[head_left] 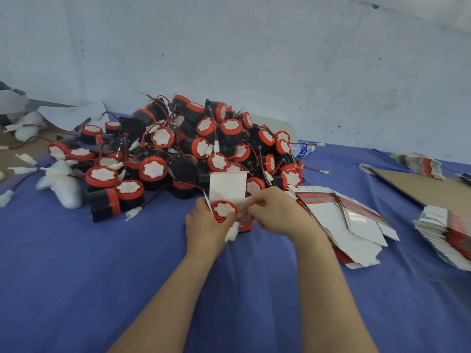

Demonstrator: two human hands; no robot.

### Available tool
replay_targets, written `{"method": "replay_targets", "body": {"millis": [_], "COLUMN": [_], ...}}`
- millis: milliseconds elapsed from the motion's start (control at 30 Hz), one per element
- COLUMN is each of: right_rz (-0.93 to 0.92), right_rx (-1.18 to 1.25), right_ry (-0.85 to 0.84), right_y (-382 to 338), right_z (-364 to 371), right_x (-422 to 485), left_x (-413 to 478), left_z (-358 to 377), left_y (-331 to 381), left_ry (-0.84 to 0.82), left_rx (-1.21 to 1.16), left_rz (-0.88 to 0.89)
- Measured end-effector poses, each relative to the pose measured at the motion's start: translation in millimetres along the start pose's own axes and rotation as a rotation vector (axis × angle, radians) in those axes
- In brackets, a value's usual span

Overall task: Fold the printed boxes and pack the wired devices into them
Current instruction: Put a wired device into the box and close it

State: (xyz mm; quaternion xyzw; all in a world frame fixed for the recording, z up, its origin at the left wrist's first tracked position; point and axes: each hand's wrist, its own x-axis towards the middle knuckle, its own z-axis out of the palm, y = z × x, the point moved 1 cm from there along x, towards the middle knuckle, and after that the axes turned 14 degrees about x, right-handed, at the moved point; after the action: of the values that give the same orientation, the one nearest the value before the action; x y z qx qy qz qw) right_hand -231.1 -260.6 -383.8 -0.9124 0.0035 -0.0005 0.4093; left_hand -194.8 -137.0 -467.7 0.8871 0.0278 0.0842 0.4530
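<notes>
- At the far left edge, a brown cardboard sheet (15, 149) and white padded bundles (61, 182) are blurred and partly cut off.
- Left of centre, a pile of devices (178, 149) lies on the blue cloth (102, 263). They are black cylinders with red rims and white faces, tangled in thin red wires, and the lower ones are hidden.
- At centre, the left hand (204, 225) has its fingers curled round the left side of the box (228, 186), whose white flap stands open.
- One device (224, 210) sits in the box's mouth, its body hidden.
- A white connector (232, 231) hangs over the front of the box.
- The right hand (275, 215) has bent fingers bunched at the box's right edge. They are blurred, so I cannot tell what they pinch.
- To the right, flat boxes (356, 225) of glossy white and red card are fanned out.
- Behind them, a plastic bottle (303, 149) is half hidden.
- At the right edge, a second stack (443, 235) is cut off.
</notes>
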Motion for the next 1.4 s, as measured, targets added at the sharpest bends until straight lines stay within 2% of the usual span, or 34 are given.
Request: {"method": "replay_targets", "body": {"millis": [67, 133, 333, 400, 533, 600, 667, 800, 933, 1100, 1200, 1333, 1400], "right_rz": [-0.059, -0.117, -0.171, -0.094, 0.1, 0.083, 0.024, -0.005, -0.062, -0.157, -0.138, -0.189, -0.167], "right_rx": [0.084, 0.038, 0.065, 0.302, 1.154, 1.382, 1.453, 1.247, 0.685, 0.189, 0.073, -0.038, -0.112], "right_ry": [-0.034, -0.029, 0.271, 0.331, 0.379, 0.359, 0.316, 0.352, 0.537, 0.608, 0.628, 0.749, 0.729], "right_y": [0.4, 3.1, 13.0, 17.5, 23.9, 32.7, 33.7, 35.2, 37.2, 41.6, 43.4, 33.3, 30.7], "right_z": [5.8, 8.5, 9.4, 17.7, 29.4, 28.9, 28.2, 31.6, 32.1, 38.4, 35.9, 39.6, 45.2], "right_x": [4.5, 10.0, 23.2, 25.8, 25.1, 26.3, 25.7, 27.6, 26.2, 30.4, 31.2, 28.1, 30.6], "left_x": [1.3, 1.6, -0.2, -0.2, -0.6, -0.6, -0.3, 0.1, -0.4, -0.7, -0.9, -0.9, -1.4], "left_z": [-0.3, -0.8, -0.7, -0.5, 0.7, 0.9, 1.2, 0.9, 1.0, 0.9, 0.8, 1.3, 1.1], "left_y": [-1.3, -1.4, -0.1, -1.1, -1.7, -2.0, -2.2, -2.1, -2.5, -2.4, -2.4, -2.2, -2.2], "left_ry": [-0.017, -0.018, -0.004, -0.002, 0.01, 0.018, 0.021, 0.016, 0.017, 0.027, 0.032, 0.034, 0.036], "left_rx": [0.007, -0.012, -0.018, -0.023, -0.017, -0.012, -0.008, 0.006, -0.002, 0.009, 0.01, 0.019, 0.011], "left_rz": [0.008, 0.013, 0.025, 0.029, 0.041, 0.048, 0.051, 0.047, 0.044, 0.051, 0.056, 0.057, 0.064]}}
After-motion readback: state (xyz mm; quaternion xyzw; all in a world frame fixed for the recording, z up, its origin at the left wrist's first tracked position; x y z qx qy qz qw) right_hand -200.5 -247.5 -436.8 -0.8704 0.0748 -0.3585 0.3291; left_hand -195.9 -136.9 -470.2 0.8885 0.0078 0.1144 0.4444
